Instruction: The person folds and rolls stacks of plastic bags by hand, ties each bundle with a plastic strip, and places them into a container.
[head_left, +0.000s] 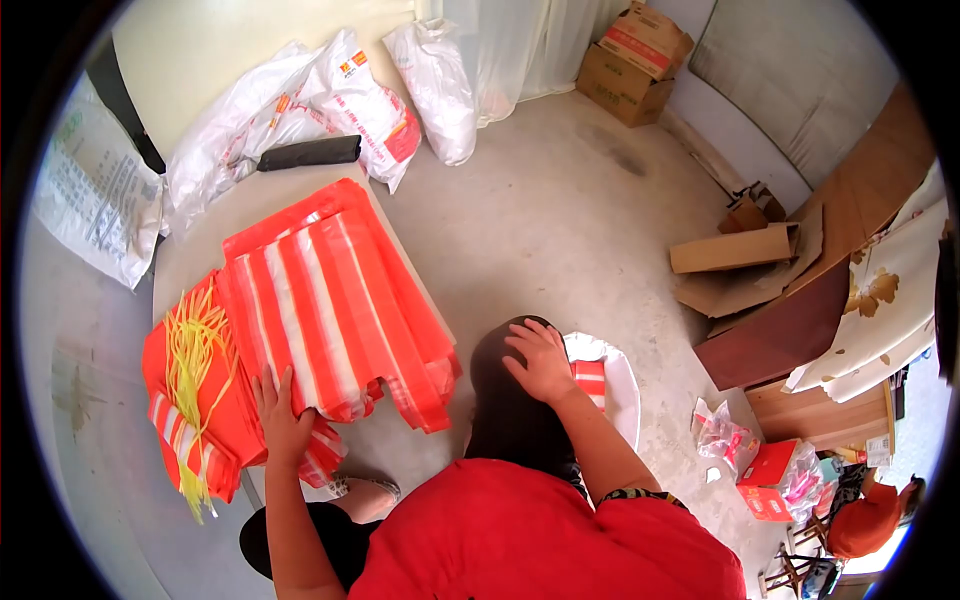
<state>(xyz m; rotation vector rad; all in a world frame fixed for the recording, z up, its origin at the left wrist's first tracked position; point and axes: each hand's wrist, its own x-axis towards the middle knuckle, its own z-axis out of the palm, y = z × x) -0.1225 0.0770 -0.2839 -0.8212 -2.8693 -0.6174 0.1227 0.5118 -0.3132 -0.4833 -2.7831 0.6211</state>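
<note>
A stack of red-and-white striped plastic bags point(315, 290) lies flat on a low table, with handle cut-outs along its near edge. My left hand point(283, 415) rests at the stack's near left corner, its fingers stretched out and grasping nothing I can see. Left of it, a tuft of yellow plastic strips point(195, 345) lies across more red bags point(160, 360). On my dark-clothed knee sits my right hand point(542, 362), fingers spread and holding nothing. Beside that knee stands a white sack point(625, 395) with folded striped bags point(590, 380) inside.
White woven sacks point(365, 110) and a black roll point(310, 153) are at the table's far end. Cardboard boxes point(625, 80) stand at the back, and an opened carton point(735, 250) lies to the right. Another person point(865, 520) sits at the lower right.
</note>
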